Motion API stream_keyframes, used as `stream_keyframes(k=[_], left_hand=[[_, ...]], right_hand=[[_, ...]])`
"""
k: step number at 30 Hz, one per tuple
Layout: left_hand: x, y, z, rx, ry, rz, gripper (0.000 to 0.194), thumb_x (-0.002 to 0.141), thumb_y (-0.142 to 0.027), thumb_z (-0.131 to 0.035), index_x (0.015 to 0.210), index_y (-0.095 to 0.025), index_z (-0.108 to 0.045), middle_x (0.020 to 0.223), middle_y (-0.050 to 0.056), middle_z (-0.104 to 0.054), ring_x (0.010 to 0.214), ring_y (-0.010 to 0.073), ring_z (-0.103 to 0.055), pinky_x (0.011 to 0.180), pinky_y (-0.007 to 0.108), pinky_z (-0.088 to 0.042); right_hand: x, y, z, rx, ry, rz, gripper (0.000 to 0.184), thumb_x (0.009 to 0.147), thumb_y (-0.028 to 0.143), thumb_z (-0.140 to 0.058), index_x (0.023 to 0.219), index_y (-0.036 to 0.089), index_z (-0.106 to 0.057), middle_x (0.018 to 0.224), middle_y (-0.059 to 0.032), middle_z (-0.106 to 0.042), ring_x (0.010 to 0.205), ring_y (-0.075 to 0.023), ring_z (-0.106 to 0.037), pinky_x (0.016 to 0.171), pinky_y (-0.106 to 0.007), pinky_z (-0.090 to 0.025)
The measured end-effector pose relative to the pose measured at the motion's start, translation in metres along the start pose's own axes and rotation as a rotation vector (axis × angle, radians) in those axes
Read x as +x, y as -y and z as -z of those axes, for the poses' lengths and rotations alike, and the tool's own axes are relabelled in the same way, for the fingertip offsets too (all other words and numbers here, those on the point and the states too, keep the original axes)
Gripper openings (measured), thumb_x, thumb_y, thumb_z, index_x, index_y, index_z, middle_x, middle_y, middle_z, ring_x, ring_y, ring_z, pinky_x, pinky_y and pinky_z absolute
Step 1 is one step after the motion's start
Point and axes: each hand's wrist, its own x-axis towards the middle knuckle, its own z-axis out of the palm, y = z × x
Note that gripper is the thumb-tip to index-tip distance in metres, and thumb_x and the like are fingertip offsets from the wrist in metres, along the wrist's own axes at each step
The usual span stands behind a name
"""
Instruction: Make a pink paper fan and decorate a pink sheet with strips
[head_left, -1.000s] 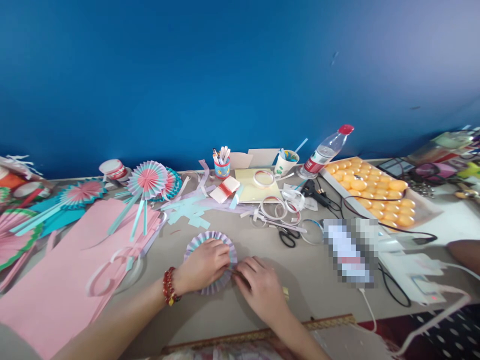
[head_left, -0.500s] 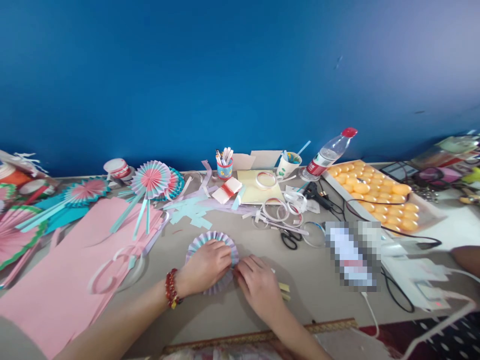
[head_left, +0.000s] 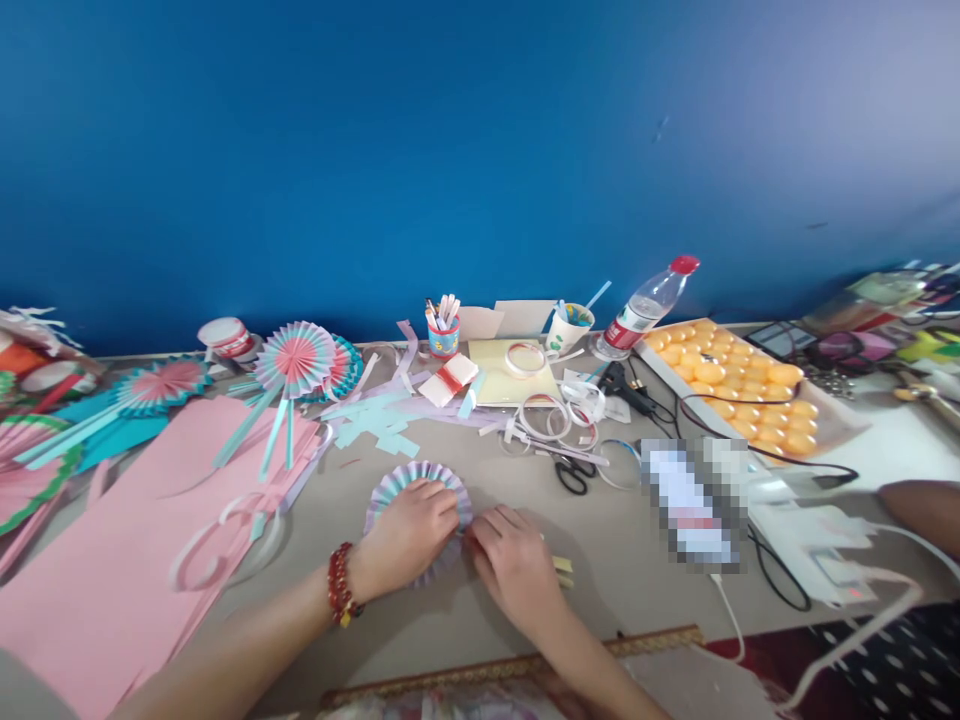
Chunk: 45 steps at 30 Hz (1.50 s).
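Observation:
A pleated paper rosette, lilac at the rim and pale blue inside, lies flat on the grey table in front of me. My left hand rests across it, fingers curled and closed on its right part. A red bead bracelet circles that wrist. At the rosette's right edge, my right hand is closed, with thumb and fingertips pinched together there. The exact grip is hidden behind the knuckles. Just beyond my right hand lie short yellow paper strips.
Pink paper sheets and finished paper fans spread leftward. Behind are blue paper strips, tape rolls, black-handled scissors, a glue gun and a water bottle. Rightward sit a tray of yellow balls, cables and another person's arm.
The whole view has shifted slightly, so things appear a little further left. Both hands stay at the rosette in nearly the same pose.

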Motion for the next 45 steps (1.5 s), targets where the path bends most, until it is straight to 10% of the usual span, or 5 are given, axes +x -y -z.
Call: stream_keyframes(k=[24,28,32,36,45], left_hand=[[-0.007,0.003,0.020,0.119,-0.098,0.012,0.013,0.090,-0.014,-0.056,0.077,-0.017,-0.059,0.084,0.003,-0.059,0.088,0.0198,-0.050,0.101,0.042,-0.034],[-0.009,0.009,0.058,0.009,-0.333,0.128,0.014,0.093,-0.014,-0.050,0.092,-0.020,-0.063,0.098,0.004,-0.062,0.096,0.0190,-0.054,0.102,0.041,-0.037],[-0.018,0.022,0.092,-0.065,-0.893,0.324,0.024,0.092,-0.022,-0.057,0.116,-0.025,-0.059,0.120,0.007,-0.058,0.116,0.0257,-0.051,0.104,0.046,-0.039],[-0.019,0.035,0.089,-0.564,-1.354,0.404,0.040,0.095,-0.035,-0.051,0.134,-0.024,-0.048,0.138,0.009,-0.049,0.129,0.0289,-0.046,0.108,0.048,-0.040],[0.016,0.020,0.033,-1.506,-1.139,0.543,0.052,0.072,-0.044,-0.079,0.116,-0.019,-0.066,0.112,0.011,-0.071,0.105,0.0263,-0.065,0.093,0.036,-0.052]], right_hand=[[0.019,-0.007,0.004,0.019,-0.088,0.189,0.014,0.080,0.005,-0.054,0.077,0.019,-0.058,0.079,-0.0038,-0.061,0.077,-0.0196,-0.052,0.072,-0.031,-0.041],[0.040,-0.009,0.035,0.058,-0.275,0.249,0.018,0.089,0.010,-0.048,0.079,0.020,-0.059,0.075,-0.0039,-0.060,0.074,-0.0189,-0.052,0.070,-0.031,-0.041],[0.067,-0.009,0.074,0.102,-0.492,0.289,0.015,0.092,0.014,-0.049,0.083,0.021,-0.059,0.079,-0.0036,-0.064,0.075,-0.0177,-0.056,0.073,-0.031,-0.043],[0.088,-0.003,0.096,0.126,-0.645,0.304,0.014,0.091,0.014,-0.051,0.080,0.022,-0.056,0.075,-0.0024,-0.061,0.072,-0.0170,-0.056,0.071,-0.030,-0.043],[0.116,0.025,0.075,0.180,-0.720,0.365,0.014,0.091,0.012,-0.053,0.081,0.022,-0.056,0.075,-0.0028,-0.061,0.073,-0.0177,-0.057,0.072,-0.030,-0.044]])
